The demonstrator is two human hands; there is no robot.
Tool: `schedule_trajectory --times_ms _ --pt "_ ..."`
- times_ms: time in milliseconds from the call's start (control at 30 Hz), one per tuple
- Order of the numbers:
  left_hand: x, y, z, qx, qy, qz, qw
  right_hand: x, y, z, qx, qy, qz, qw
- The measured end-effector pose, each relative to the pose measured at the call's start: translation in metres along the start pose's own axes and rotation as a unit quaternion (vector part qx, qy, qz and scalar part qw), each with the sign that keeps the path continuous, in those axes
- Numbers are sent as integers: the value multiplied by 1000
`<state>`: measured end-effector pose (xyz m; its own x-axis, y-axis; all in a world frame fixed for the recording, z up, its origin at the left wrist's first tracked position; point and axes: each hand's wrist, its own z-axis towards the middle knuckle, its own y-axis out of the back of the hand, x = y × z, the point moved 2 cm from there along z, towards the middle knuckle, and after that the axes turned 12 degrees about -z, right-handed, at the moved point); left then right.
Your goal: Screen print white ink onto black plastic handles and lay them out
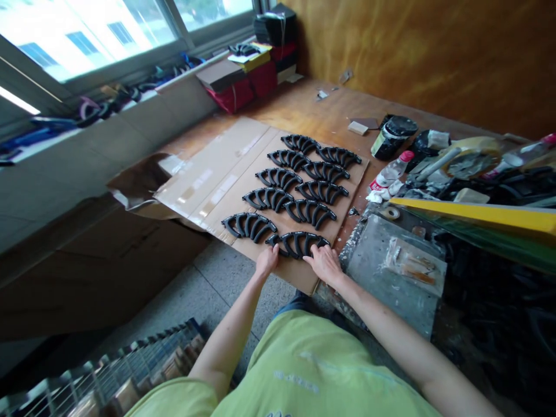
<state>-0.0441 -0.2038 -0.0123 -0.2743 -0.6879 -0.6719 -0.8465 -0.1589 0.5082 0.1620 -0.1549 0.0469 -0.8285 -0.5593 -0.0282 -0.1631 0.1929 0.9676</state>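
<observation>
Black curved pieces lie fanned out in several groups, in two columns, on a flat cardboard sheet (243, 174). The nearest group of black curved pieces (297, 244) sits at the sheet's front edge, between my hands. My left hand (267, 259) pinches the left end of this group. At its right end my right hand (324, 262) has its fingers closed around the last pieces. A neighbouring group of curved pieces (249, 225) lies just up and left of my left hand, apart from it. What the pieces belong to I cannot make out.
On the right stand a black paint-smeared can (393, 138), a plastic bottle with a pink cap (393, 171) and a roll of tape (473, 159). A yellow-edged board (478, 217) juts in there. Stacked boxes (243, 87) stand at the back; a wire rack (108, 376) is lower left.
</observation>
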Motion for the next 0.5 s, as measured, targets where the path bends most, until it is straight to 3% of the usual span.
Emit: schedule_trajectory --times_ms 167,300,400,500 --pt "4 2 7 37 -5 -42 998 -9 6 3 19 0 16 1000" --pt "42 9 -21 31 23 -117 992 -12 18 -25 -79 52 86 992" --pt "78 30 -41 -22 67 -179 981 -5 13 -63 -95 100 214 967" --pt "108 71 -41 -96 112 -244 958 4 -21 -96 -5 75 309 948"
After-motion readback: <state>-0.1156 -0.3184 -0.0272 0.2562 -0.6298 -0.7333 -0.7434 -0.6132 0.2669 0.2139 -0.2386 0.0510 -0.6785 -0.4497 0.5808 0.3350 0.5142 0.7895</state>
